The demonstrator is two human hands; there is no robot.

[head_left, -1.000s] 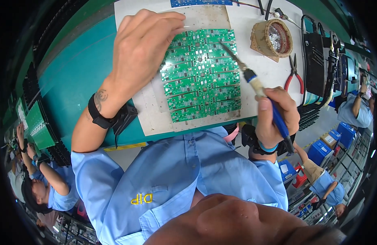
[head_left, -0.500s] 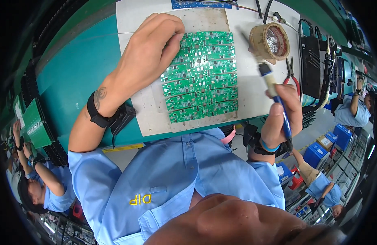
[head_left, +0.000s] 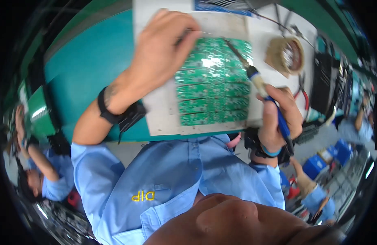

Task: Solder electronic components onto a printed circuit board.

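A panel of green circuit boards (head_left: 215,96) lies on a whitish sheet in front of me, lit by a bright glare near its upper middle. My left hand (head_left: 166,49) is over the panel's upper left, fingers pinched, with a thin solder wire (head_left: 205,32) poking out past the fingertips. A dark sliver also shows between thumb and finger, too blurred to name. At the panel's right side, my right hand (head_left: 281,118) grips a blue-handled soldering iron (head_left: 257,81). Its tip points up and left over the panel's top part; whether it touches is unclear.
Right of the panel stands a round tan holder (head_left: 278,53) with silvery bits inside. Red-handled pliers (head_left: 304,96) lie beyond it, beside a black device (head_left: 324,83). A blue board (head_left: 221,6) is at the far edge. Other people work on both sides.
The soldering iron has swung left from beside the round holder to over the panel's top. The wire end now shows at my left fingertips. The whole view has shifted and blurred.
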